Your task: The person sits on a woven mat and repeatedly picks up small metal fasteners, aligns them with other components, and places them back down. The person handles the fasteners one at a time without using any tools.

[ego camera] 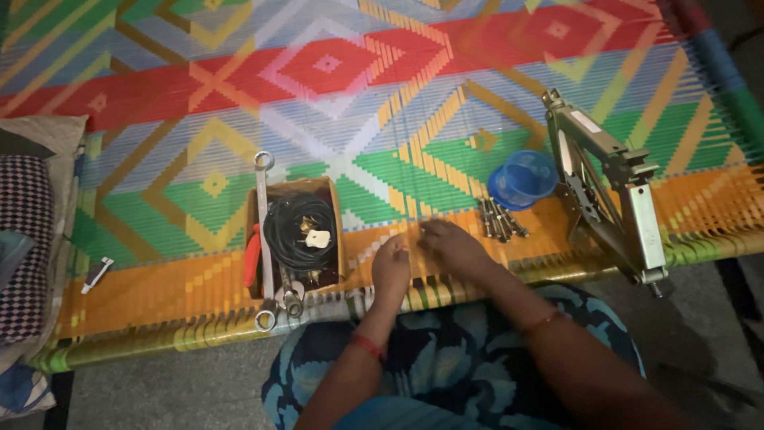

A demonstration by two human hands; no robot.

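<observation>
My left hand [391,267] and my right hand [450,247] rest close together on the orange band of a woven, many-coloured cot surface [398,119], fingers curled down. What lies under the fingertips is too small to see. A pile of dark metal bolts [500,220] lies just right of my right hand. Left of my left hand stands an open cardboard box [296,232] with a coil of black cable and a white plug inside.
A long silver spanner [263,239] lies along the box's left side, with red-handled pliers [252,256] beside it. A blue plastic bowl [522,178] and a metal scissor jack [609,191] sit at right. A small white tool [97,274] and cushions [32,231] lie at left.
</observation>
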